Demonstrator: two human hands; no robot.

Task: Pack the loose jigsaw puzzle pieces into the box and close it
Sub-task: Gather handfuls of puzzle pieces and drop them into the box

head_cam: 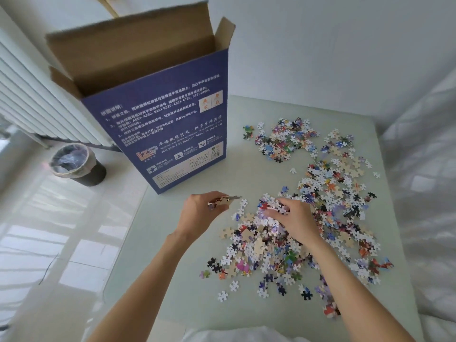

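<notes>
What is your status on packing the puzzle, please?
Left hand shut on puzzle pieces; right hand gathering the pile. Box upright, open. Nothing blocking.

Box (158, 124), blue printed face toward me, all legible text stands on this panel. Lower left: logo "LZP" in orange-outlined letters. Beside it, slanted English lines — "REFINING THE PAPER ARTAENJOY THE AESTHETIC OF LIFE", then "Net size 700*500mm About 14 years old". Upper right: pale square split in four, lettered A, B, C, D. Numbered Chinese instructions above carry codes — "A001-A260", "B261-B520", "D761-D1000", also "1000". Smaller print in the bottom panels too blurred to read.
</notes>
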